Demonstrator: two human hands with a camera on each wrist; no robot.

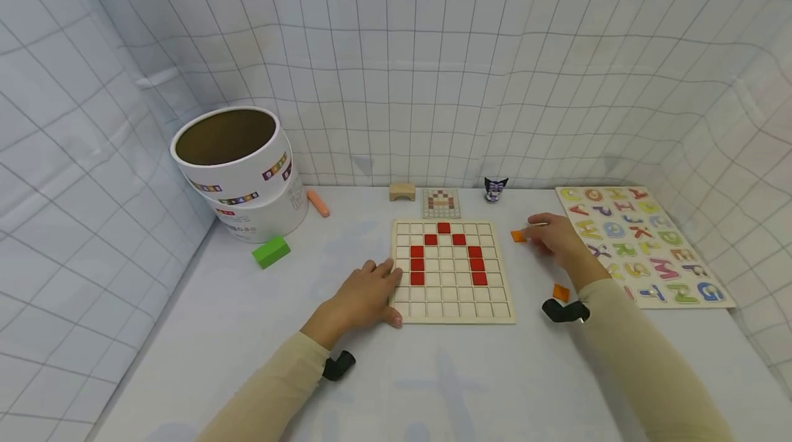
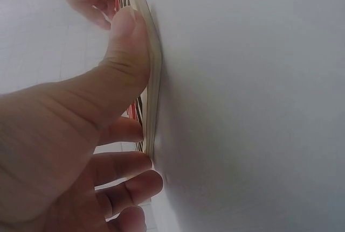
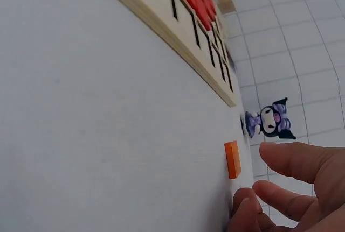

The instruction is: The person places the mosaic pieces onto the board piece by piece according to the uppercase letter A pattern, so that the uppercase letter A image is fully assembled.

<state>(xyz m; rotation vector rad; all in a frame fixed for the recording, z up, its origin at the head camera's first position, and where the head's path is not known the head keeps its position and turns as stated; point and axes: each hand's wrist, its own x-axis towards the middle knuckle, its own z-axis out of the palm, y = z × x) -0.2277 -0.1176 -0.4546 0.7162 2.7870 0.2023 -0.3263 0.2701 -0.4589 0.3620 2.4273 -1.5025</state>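
Note:
A square wooden grid board (image 1: 441, 310) lies flat on the table, with red square tiles (image 1: 443, 228) set in an arch shape. My left hand (image 1: 365, 296) rests at the board's left edge, its thumb by the near corner and its fingers relaxed; the left wrist view shows the thumb (image 2: 126, 33) touching the board. To the right of the board, my right hand (image 1: 557, 239) hovers beside an orange tile (image 1: 518, 236). In the right wrist view that tile lies on the table, apart from the spread thumb and forefinger. A second orange tile (image 1: 560, 292) lies nearer, by the right wrist.
Behind the board stand a small pattern card (image 1: 441, 203), a wooden arch block (image 1: 402, 192) and a purple-black figurine (image 1: 494, 190). A white bucket (image 1: 260, 188), a green block (image 1: 271, 251) and an orange stick (image 1: 318, 203) are at left. An alphabet board (image 1: 643, 246) lies at right.

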